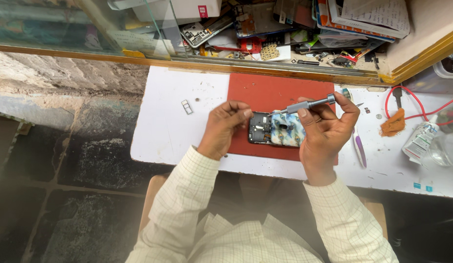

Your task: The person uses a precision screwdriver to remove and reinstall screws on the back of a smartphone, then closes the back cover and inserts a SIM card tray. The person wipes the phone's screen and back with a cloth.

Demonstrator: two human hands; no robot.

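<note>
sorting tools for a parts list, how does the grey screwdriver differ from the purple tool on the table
The grey screwdriver is held in the right hand, angled down toward the opened phone; the purple tool lies untouched on the white table. The screwdriver looks metallic grey, the purple tool purple and white. Both are slim and stick-shaped.

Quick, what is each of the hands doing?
Left hand: closed on the phone, steadying it.
Right hand: closed, holding a grey screwdriver.

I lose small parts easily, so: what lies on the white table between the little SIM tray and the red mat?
In the head view, one small dark speck, perhaps a screw, lies between the SIM tray and the red mat; otherwise the white table is bare there.
</note>
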